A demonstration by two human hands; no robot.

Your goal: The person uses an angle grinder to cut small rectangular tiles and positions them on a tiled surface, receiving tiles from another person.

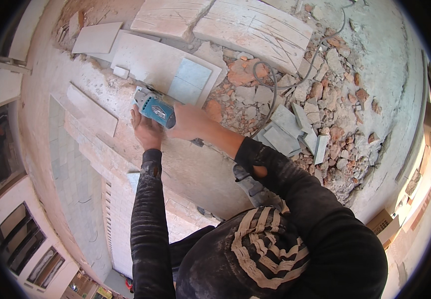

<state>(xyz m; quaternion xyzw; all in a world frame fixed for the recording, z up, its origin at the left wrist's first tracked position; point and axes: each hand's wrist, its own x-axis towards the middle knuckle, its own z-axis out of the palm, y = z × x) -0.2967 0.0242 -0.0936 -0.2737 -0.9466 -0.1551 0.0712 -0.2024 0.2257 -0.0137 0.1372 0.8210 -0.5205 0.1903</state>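
Teal, silver-headed angle grinder (155,110) held beside near edge of pale flat slab (143,55); long axis slanted, head toward upper left. Rear end wrapped by right hand (189,122); head end cupped by left hand (148,132), fingers bent.

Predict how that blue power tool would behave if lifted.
The blue power tool would probably feel stiff, given its hard-shelled look. It may be hefty for its size: left hand and right hand both hold it.
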